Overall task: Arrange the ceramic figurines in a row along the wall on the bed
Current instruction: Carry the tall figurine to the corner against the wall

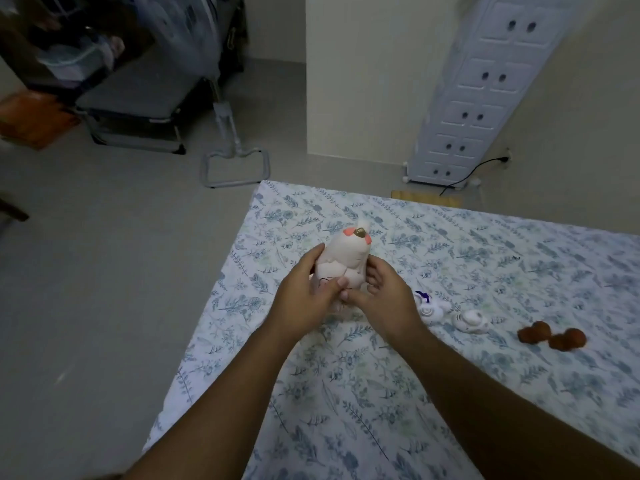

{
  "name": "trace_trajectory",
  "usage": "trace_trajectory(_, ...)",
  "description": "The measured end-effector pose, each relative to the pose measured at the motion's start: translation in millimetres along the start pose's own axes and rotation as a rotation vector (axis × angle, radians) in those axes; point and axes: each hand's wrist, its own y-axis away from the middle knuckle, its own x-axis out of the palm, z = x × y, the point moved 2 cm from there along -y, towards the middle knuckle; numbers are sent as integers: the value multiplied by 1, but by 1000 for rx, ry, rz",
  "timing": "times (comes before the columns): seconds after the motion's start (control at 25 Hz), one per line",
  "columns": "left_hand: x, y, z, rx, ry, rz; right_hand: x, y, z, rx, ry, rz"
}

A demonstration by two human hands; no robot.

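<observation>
A white ceramic bird figurine (348, 254) with pink cheeks and a brown beak stands upright over the bed (381, 393), near its left edge. My left hand (304, 296) wraps its left side and my right hand (384, 299) its right side; the base is hidden by my fingers. To the right, three more figurines lie on the floral sheet: a small white one with a purple mark (429, 306), a white round one (471, 320), and a brown one (550, 336).
A cream wall (363, 81) rises beyond the bed's far edge, with a white drawer cabinet (478, 98) and a black cable beside it. On the grey floor at left are a fan stand (235, 168) and a folding cot (138, 109).
</observation>
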Motion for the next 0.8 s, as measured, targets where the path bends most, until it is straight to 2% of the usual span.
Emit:
trace_trajectory(0.08,3,0,-21,62,40,-101,-16,10,21,-83,-36,-71)
trace_trajectory(0.16,19,-4,-50,134,115,-130,-42,19,41,-159,-104,-109)
trace_trajectory(0.28,66,-15,-89,185,204,-54,-94,31,53,-199,-238,-132)
trace_trajectory(0.36,111,-23,-111,197,223,7,-140,38,48,-201,-219,-182)
trace_trajectory(0.6,283,-45,-158,196,225,232,-304,51,-9,-110,-226,-392)
trace_trajectory(0.8,459,-77,-183,153,77,364,-451,55,-84,-66,-164,-606)
